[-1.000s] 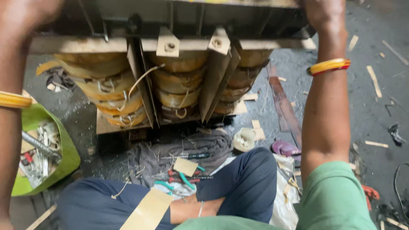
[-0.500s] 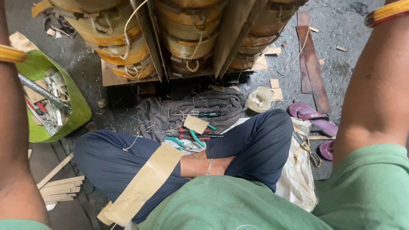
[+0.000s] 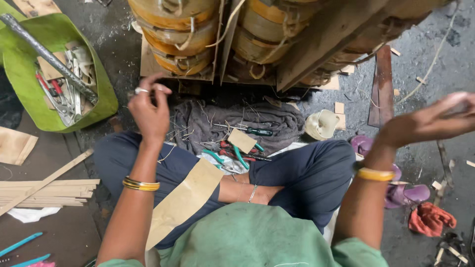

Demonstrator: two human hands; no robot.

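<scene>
Closest beneath me I see a green shirt (image 3: 257, 237) and crossed legs in dark blue trousers (image 3: 307, 178), with a long strip of brown paper (image 3: 183, 200) lying across the lap, below and between my two hands. My left hand (image 3: 148, 111) is raised over the left knee, a ring on one finger and yellow bangles (image 3: 141, 185) on the forearm; its fingers are curled loosely with the tips drawn near the thumb, and I cannot tell whether they pinch anything. My right hand (image 3: 428, 121) is lifted well out to the right, blurred, fingers stretched out flat and together, holding nothing that I can make out, with a yellow bangle (image 3: 375, 174) at the wrist. Between the hands, just past the knees, pliers with green handles (image 3: 237, 155) and a small square of brown card (image 3: 242, 140) lie on a grey cloth (image 3: 208, 121), a screwdriver (image 3: 247, 131) beside them. A roll of pale tape (image 3: 320, 123) sits left of my right hand. Left of my left hand, a green bag (image 3: 29, 64) holds tools and a metal bar (image 3: 47, 54); wooden strips (image 3: 44, 192) lie nearer me. Farthest, beyond both hands, stand the paper-wrapped coils (image 3: 178, 29) of a large winding, parted by wooden boards (image 3: 326, 39).
</scene>
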